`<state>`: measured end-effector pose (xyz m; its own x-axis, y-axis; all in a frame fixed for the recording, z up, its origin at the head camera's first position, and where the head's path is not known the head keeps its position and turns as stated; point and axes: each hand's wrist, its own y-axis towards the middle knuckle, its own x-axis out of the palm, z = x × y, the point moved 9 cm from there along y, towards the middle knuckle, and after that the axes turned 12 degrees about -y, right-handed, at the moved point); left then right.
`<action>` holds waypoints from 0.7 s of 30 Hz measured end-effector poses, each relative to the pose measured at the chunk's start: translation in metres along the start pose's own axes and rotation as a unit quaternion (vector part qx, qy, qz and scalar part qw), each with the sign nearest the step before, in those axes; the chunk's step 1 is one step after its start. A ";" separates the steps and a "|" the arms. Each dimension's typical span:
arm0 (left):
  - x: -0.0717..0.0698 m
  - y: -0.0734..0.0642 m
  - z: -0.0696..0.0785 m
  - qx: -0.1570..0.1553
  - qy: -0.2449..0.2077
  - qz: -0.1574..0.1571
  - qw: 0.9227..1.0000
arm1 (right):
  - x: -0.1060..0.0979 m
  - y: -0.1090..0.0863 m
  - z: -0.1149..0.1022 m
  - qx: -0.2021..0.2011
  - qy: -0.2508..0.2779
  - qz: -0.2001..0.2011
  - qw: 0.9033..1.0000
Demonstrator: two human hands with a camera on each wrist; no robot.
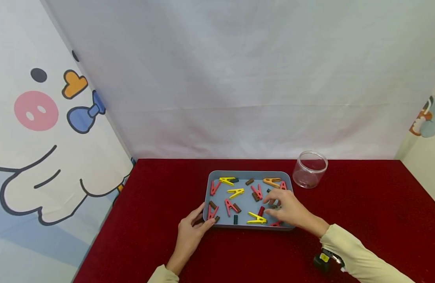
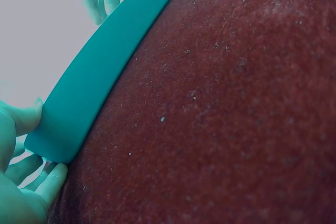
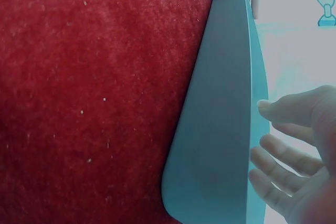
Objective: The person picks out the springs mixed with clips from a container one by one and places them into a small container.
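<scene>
A shallow blue-grey tray (image 1: 249, 225) lies on the table with red, yellow and orange plastic clips and several small dark ribbed pieces inside. My left hand (image 1: 194, 232) grips its near left corner, thumb at the rim and fingers along the outer wall. Over the tray's right part is my right hand (image 1: 286, 206), its fingers bent loosely and the thumb apart from the index finger. Close to those fingertips lie a dark red ribbed piece (image 1: 261, 211) and a yellow clip (image 1: 257, 218). In the right wrist view, nothing shows between the right fingers (image 3: 281, 153).
A clear round jar (image 1: 310, 171) stands behind the tray's right end. Dark red cloth (image 1: 160, 188) covers the table. A white curtain (image 1: 238, 98) hangs along the back edge, and a panel with cartoon drawings (image 1: 33, 165) stands at the left.
</scene>
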<state>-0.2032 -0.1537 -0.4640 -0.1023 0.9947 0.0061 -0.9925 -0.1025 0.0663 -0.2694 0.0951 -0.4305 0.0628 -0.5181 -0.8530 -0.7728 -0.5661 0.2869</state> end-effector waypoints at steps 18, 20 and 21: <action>0.001 0.000 0.000 0.002 -0.007 -0.002 1.000 | 0.015 0.005 -0.005 0.003 -0.023 -0.011 1.000; 0.000 0.000 0.000 0.003 -0.006 -0.002 1.000 | 0.017 0.006 -0.006 0.003 -0.028 -0.014 1.000; 0.000 0.000 0.000 0.003 -0.006 -0.002 1.000 | 0.018 0.006 -0.005 0.006 -0.030 -0.017 0.999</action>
<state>-0.2028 -0.1532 -0.4641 -0.0979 0.9950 0.0178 -0.9925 -0.0989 0.0721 -0.2693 0.0789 -0.4421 0.0514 -0.4581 -0.8874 -0.7785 -0.5750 0.2518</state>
